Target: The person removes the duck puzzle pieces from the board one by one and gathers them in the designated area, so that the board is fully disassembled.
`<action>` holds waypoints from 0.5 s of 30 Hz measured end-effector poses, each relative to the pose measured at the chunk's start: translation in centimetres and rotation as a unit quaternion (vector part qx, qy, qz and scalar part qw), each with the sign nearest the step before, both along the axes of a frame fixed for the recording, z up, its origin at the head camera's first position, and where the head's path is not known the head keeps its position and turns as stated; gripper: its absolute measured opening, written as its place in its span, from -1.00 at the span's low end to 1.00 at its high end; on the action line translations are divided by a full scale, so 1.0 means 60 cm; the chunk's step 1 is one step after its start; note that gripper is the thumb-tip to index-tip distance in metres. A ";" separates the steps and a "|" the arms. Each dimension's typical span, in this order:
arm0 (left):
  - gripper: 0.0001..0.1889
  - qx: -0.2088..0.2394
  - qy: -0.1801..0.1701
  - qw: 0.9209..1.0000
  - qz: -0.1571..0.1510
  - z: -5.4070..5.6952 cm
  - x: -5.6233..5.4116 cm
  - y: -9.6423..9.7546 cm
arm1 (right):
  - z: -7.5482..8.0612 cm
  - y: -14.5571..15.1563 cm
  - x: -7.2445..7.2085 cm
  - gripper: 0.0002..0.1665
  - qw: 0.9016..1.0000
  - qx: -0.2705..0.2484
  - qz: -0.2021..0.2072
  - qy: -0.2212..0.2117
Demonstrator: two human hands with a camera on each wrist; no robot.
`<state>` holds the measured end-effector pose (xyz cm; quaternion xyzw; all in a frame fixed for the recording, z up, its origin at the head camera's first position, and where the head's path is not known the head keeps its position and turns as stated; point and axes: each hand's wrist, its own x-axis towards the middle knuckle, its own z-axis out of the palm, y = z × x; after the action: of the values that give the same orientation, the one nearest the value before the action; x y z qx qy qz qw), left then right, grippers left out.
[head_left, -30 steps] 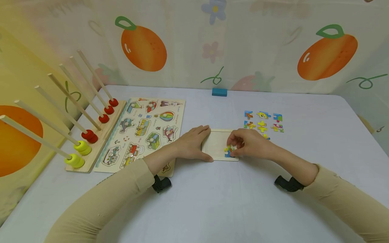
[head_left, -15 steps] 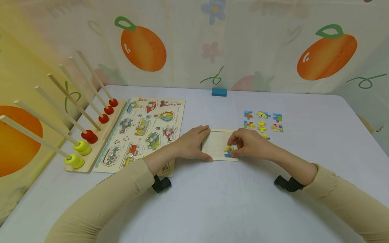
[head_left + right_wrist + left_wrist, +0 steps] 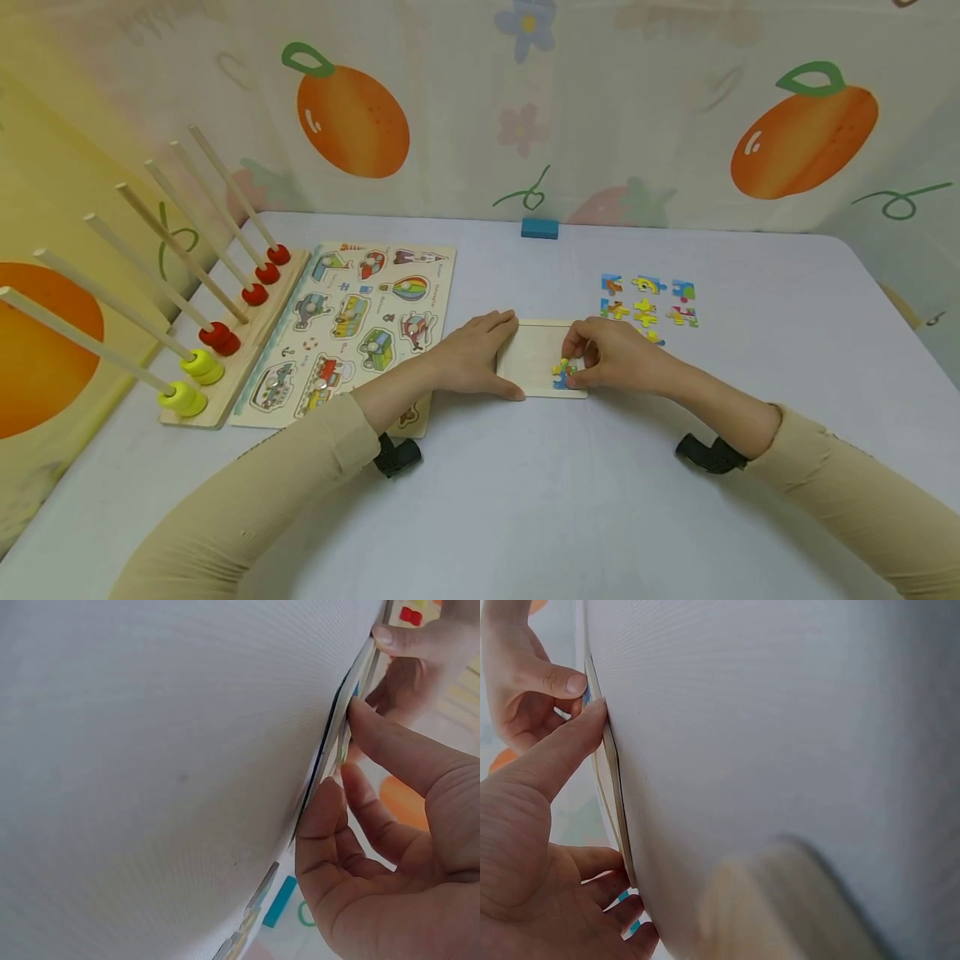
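Observation:
A small pale wooden puzzle tray (image 3: 531,354) lies on the table between both hands. My left hand (image 3: 471,354) holds its left side, thumb at the near edge and fingers towards the far left corner. In the tray's near right corner sits a blue, yellow and green jigsaw piece (image 3: 561,377), partly covered by fingers. My right hand (image 3: 624,357) pinches this piece between thumb and fingertips. The right wrist view shows the right thumb (image 3: 397,742) at the tray's surface. Beyond that hand lie several loose jigsaw pieces (image 3: 645,312), the nearest partly hidden.
At the left stands a wooden peg rack (image 3: 247,333) with red and yellow beads on upright rods. A vehicle-picture peg puzzle board (image 3: 337,333) lies between it and my left hand. A blue block (image 3: 540,228) is at the table's back edge, before a printed curtain.

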<state>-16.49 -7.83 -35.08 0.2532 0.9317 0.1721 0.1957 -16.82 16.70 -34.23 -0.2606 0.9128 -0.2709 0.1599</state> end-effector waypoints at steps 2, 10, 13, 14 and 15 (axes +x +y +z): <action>0.13 0.000 0.000 1.000 0.000 -0.001 -0.001 0.000 | 0.000 0.000 0.000 -0.65 1.000 -0.002 0.000 0.000; 0.13 0.003 0.000 1.000 0.000 -0.001 -0.001 0.000 | -0.001 -0.001 0.002 -0.63 1.000 -0.019 -0.001 -0.002; 0.13 0.001 -0.001 1.000 -0.001 0.000 0.000 0.000 | 0.000 -0.001 0.003 -0.62 1.000 -0.024 0.001 0.000; 0.13 0.001 -0.001 1.000 -0.001 0.000 0.000 0.000 | 0.000 -0.001 0.003 -0.62 1.000 -0.025 0.001 0.000; 0.13 0.000 -0.001 1.000 -0.001 0.000 0.000 0.000 | 0.000 -0.001 0.003 -0.61 1.000 -0.026 0.001 0.000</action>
<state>-16.50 -7.81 -35.09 0.2539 0.9311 0.1726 0.1970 -16.66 16.62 -34.24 -0.2655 0.9051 -0.2945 0.1534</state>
